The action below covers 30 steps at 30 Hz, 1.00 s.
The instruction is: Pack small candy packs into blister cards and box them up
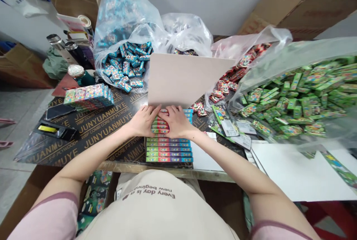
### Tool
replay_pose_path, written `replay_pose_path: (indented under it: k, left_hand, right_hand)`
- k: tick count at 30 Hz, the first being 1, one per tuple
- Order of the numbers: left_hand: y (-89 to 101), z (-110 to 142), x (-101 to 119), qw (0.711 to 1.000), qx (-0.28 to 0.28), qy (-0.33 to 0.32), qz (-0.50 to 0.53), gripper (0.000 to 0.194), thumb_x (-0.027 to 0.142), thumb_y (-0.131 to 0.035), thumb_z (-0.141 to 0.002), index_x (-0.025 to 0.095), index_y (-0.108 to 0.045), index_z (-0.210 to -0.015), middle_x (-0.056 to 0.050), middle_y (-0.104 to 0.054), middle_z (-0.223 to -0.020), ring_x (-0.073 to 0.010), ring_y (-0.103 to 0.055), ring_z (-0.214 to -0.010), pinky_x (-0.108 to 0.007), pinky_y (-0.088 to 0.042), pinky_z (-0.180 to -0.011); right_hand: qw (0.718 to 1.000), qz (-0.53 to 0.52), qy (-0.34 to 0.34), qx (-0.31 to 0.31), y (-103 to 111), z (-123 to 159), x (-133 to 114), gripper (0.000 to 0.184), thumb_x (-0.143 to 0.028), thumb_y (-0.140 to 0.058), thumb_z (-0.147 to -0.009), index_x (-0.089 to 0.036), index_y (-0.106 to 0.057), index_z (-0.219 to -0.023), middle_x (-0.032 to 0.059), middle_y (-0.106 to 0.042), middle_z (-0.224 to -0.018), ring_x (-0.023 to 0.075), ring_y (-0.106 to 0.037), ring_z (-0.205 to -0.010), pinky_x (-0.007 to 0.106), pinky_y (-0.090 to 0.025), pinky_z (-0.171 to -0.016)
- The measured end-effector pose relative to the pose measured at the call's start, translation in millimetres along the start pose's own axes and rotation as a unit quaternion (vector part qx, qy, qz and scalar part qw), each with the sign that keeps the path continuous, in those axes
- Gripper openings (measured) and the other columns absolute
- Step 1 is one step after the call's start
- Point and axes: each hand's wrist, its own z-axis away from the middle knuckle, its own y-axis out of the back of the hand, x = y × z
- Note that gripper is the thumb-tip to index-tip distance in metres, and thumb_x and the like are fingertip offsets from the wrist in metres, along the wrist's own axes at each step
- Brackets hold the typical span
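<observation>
Multicoloured rows of small flat boxes (pixel 169 149) lie side by side in a block in front of me at the table's near edge. My left hand (pixel 143 121) is at the block's left side, thumb stretched inward over it. My right hand (pixel 176 121) lies on top of the rows, fingers spread and pointing away from me. A pale sheet of board (pixel 186 80) stands tilted up at the far end of the block, just beyond my fingertips. Whether my fingertips touch the sheet is unclear.
Behind are plastic bags of small blue packs (pixel 126 63), red packs (pixel 223 85) and green packs (pixel 298 102). To the left are stacked small boxes (pixel 88 96), a tape dispenser (pixel 55 130) and flasks (pixel 79 54). White sheets (pixel 301 173) lie right.
</observation>
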Motion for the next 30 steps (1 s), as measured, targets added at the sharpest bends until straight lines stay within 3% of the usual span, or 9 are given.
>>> replay_pose_path:
  k: [6, 9, 11, 15, 18, 25, 30]
  left_hand:
    - [-5.2, -1.5, -5.9, 0.998, -0.053, -0.004, -0.013, 0.114, 0.046, -0.073, -0.048, 0.011, -0.021, -0.144, -0.018, -0.049, -0.124, -0.0338, -0.047, -0.114, -0.045, -0.03, -0.102]
    - [-3.7, 1.1, -7.9, 0.998, -0.067, -0.016, -0.008, 0.114, 0.046, -0.072, -0.048, 0.015, -0.021, -0.144, -0.017, -0.048, -0.127, -0.035, -0.045, -0.117, -0.048, -0.025, -0.104]
    - [-2.5, 3.5, -8.7, 0.997, -0.071, -0.02, 0.003, 0.112, 0.047, -0.072, -0.049, 0.016, -0.022, -0.144, -0.017, -0.048, -0.126, -0.035, -0.045, -0.116, -0.049, -0.024, -0.104]
    - [-0.5, 10.2, -9.8, 0.997, -0.069, -0.026, 0.023, 0.108, 0.049, -0.071, -0.05, 0.016, -0.026, -0.143, -0.015, -0.048, -0.123, -0.034, -0.045, -0.115, -0.049, -0.021, -0.105]
    - [0.8, 15.9, -10.5, 0.997, -0.071, -0.025, 0.027, 0.109, 0.049, -0.071, -0.049, 0.017, -0.025, -0.143, -0.015, -0.046, -0.126, -0.0343, -0.043, -0.117, -0.049, -0.021, -0.106]
    - [5.5, 20.1, -8.3, 0.997, -0.075, -0.016, 0.001, 0.113, 0.053, -0.068, -0.053, 0.016, -0.018, -0.146, -0.016, -0.046, -0.123, -0.034, -0.043, -0.115, -0.051, -0.02, -0.105]
    - [8.1, 24.7, -8.1, 0.998, -0.061, -0.016, -0.007, 0.111, 0.052, -0.069, -0.054, 0.017, -0.018, -0.147, -0.015, -0.046, -0.121, -0.0332, -0.043, -0.116, -0.049, -0.022, -0.104]
  right_hand:
    - [0.999, -0.033, 0.006, -0.007, 2.5, 2.6, -10.4, 0.076, -0.046, -0.075, -0.057, -0.017, -0.054, -0.124, 0.0162, -0.051, -0.117, 0.0316, -0.042, -0.106, 0.042, -0.028, -0.09]
    - [0.998, -0.055, -0.013, 0.005, 8.3, 9.9, -10.2, 0.081, -0.06, -0.073, -0.058, -0.02, -0.053, -0.126, 0.0158, -0.053, -0.117, 0.0323, -0.045, -0.106, 0.043, -0.029, -0.091]
    - [0.996, -0.074, -0.045, 0.03, 10.8, 17.2, -0.8, 0.075, -0.067, -0.064, -0.067, -0.021, -0.054, -0.126, 0.0147, -0.056, -0.116, 0.0311, -0.049, -0.107, 0.04, -0.031, -0.091]
    - [0.985, -0.088, -0.145, 0.018, 8.0, 27.5, 29.5, 0.042, -0.05, -0.045, -0.091, -0.016, -0.065, -0.105, 0.0114, -0.067, -0.096, 0.024, -0.06, -0.094, 0.03, -0.037, -0.077]
    - [0.986, -0.118, -0.12, 0.0, 6.0, 27.3, 42.4, 0.028, -0.041, -0.052, -0.091, -0.018, -0.067, -0.097, 0.0066, -0.07, -0.09, 0.021, -0.063, -0.089, 0.025, -0.037, -0.072]
    - [0.99, -0.121, -0.076, -0.004, 10.5, 23.1, 39.3, 0.026, -0.037, -0.048, -0.094, -0.02, -0.065, -0.103, 0.0059, -0.07, -0.094, 0.0199, -0.063, -0.088, 0.024, -0.035, -0.068]
    - [0.986, -0.132, -0.096, 0.041, 2.3, 24.2, 31.9, 0.026, -0.035, -0.049, -0.094, -0.02, -0.064, -0.109, 0.0068, -0.068, -0.105, 0.02, -0.062, -0.094, 0.025, -0.036, -0.071]
